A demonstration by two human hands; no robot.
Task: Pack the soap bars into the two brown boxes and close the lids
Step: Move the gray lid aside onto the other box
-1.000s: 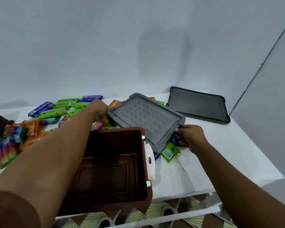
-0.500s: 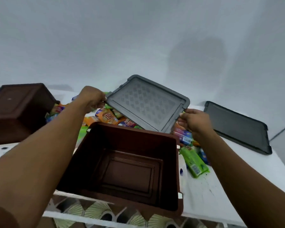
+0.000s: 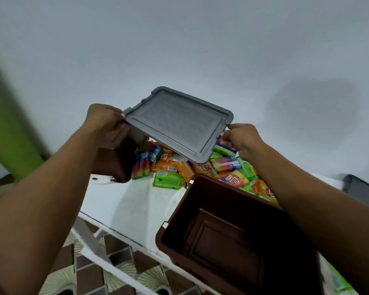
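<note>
Above the white table (image 3: 134, 205), you hold the grey rectangular plastic lid (image 3: 177, 124) tilted, left hand (image 3: 103, 120) and right hand (image 3: 240, 138) each gripping an opposite edge. Colourful wrapped soap bars (image 3: 200, 169) lie heaped just behind the open brown plastic box (image 3: 222, 241).

Lid (image 3: 177, 124), centre: mid grey, inner panel with a fine lattice-like texture, blurred.
Box (image 3: 232, 231), 5 o'clock: dark reddish brown inside and out.
Soap bars (image 3: 168, 180) between them: orange, bright green, some rainbow-striped, a few blue-violet.
Tabletop (image 3: 132, 201): white.
Second lid (image 3: 362, 190), 3 o'clock: darker grey.
Floor (image 3: 90, 271), 7 o'clock: brown tiles, pale green fan motif.
Wall (image 3: 179, 39): pale grey.
</note>
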